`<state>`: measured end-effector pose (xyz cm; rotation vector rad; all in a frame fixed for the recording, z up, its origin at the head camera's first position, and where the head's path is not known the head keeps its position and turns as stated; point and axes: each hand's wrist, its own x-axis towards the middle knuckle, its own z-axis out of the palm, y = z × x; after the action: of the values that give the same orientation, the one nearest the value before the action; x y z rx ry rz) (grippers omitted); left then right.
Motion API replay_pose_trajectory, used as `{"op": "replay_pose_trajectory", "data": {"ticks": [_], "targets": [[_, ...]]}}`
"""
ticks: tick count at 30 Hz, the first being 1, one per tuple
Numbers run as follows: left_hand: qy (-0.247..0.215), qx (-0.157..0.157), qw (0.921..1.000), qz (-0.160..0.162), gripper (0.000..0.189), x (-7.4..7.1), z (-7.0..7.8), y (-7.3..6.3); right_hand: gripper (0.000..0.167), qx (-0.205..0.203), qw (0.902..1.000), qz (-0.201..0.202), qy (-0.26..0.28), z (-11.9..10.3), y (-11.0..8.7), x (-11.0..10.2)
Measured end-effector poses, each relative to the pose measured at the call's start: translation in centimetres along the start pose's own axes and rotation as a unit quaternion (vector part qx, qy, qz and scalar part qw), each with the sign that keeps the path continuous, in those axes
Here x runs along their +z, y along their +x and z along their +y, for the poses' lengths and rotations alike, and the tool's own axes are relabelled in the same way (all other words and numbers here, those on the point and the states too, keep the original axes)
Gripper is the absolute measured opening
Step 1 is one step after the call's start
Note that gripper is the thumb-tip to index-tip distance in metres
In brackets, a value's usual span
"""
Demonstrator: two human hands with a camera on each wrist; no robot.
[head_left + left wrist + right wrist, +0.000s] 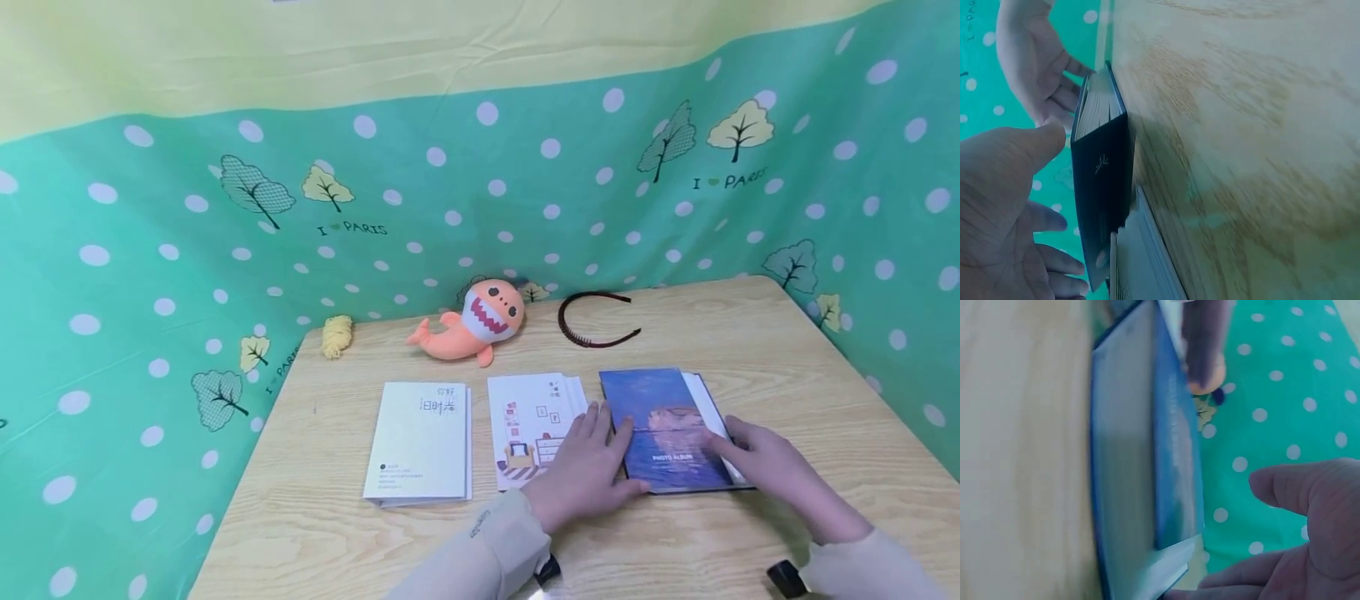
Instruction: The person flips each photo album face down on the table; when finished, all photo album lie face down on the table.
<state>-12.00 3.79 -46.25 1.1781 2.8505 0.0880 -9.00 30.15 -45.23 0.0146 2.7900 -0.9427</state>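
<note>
A blue photo album [667,425] with a painted seascape cover lies on the table, a pale strip showing beside the cover's right edge. My left hand [585,475] rests at its left side, fingers extended over the edge of the neighbouring white album [525,417] and the thumb by the blue album's lower left corner. At the right side is my right hand [772,467], its thumb held over the cover and away from it in the right wrist view. Its fingers [1235,584] reach the album's edge there. The dark spine [1102,187] faces the left wrist view.
Another white album [420,442] lies farther left. Along the back are a yellow yarn bundle [337,336], an orange shark plush toy [457,337] and a dark headband [573,329]. A green dotted curtain [420,200] hangs behind the wooden table [300,517].
</note>
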Motion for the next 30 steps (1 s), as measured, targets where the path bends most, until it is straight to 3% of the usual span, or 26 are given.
{"op": "replay_pose_trajectory", "data": {"ticks": [5,15,20,30], "targets": [[0.015,-0.004,0.9998,-0.013,0.084,0.3,0.4,0.3,0.079,0.032,0.995,-0.029,0.09,0.4,0.4,-0.7],[0.023,-0.012,0.9995,-0.017,0.084,0.5,0.5,0.4,0.08,0.089,0.9677,-0.053,0.23,1.3,0.7,-1.1],[0.026,-0.011,0.9995,-0.015,0.083,0.4,0.5,0.4,0.082,0.109,0.9586,-0.058,0.257,1.4,0.8,-1.2],[0.022,-0.014,0.9994,-0.021,0.083,0.4,0.6,0.4,0.085,0.119,0.9505,-0.051,0.282,1.5,0.8,-1.1]]}}
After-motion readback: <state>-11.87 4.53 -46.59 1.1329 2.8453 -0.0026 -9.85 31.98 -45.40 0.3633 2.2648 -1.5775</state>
